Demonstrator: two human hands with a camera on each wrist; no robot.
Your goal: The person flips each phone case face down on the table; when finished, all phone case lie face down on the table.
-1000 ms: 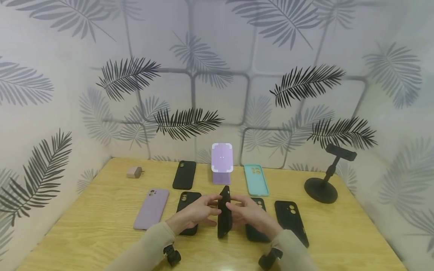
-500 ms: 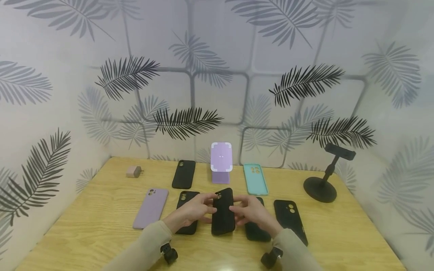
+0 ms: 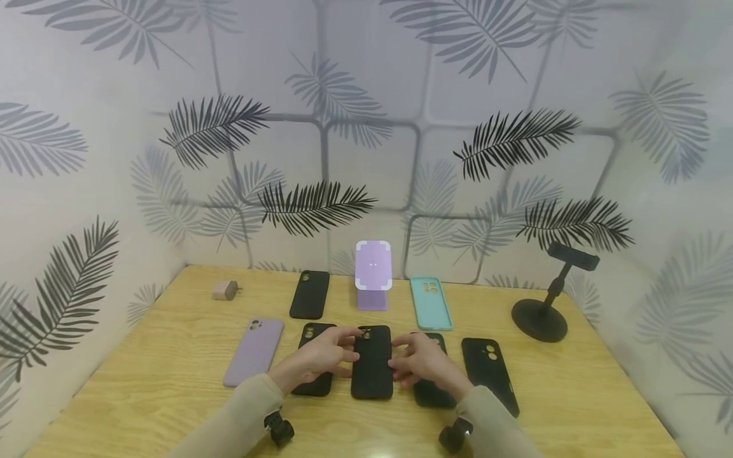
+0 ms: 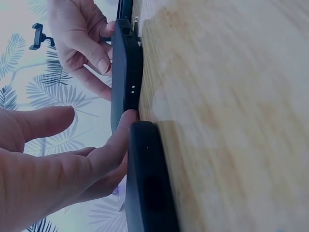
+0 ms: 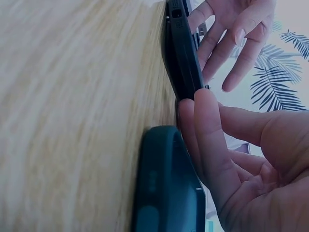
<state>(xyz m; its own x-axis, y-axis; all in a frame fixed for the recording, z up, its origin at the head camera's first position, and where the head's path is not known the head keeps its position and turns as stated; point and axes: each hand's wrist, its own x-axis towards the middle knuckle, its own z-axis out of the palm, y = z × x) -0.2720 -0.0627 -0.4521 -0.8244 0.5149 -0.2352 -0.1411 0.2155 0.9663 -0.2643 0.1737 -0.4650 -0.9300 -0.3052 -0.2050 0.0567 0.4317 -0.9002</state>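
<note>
Fingers (image 4: 113,152) of the left hand (image 3: 321,351) and right hand (image 3: 422,361) are loosely spread, gripping nothing, their tips at opposite long edges of a black phone case (image 3: 372,366), back up on the worktop (image 3: 172,375). Partly hidden behind the hands, a second black case (image 3: 317,386) lies left, a dark green case (image 3: 433,395) right. Outside these are a lilac case (image 3: 254,353), left, and third black case (image 3: 489,376), right. Farther back: a plug adapter (image 3: 224,290), fourth black case (image 3: 310,294), lilac stand (image 3: 373,270), turquoise case (image 3: 432,308), black holder (image 3: 539,319), leaf-patterned wall (image 3: 366,76).
</note>
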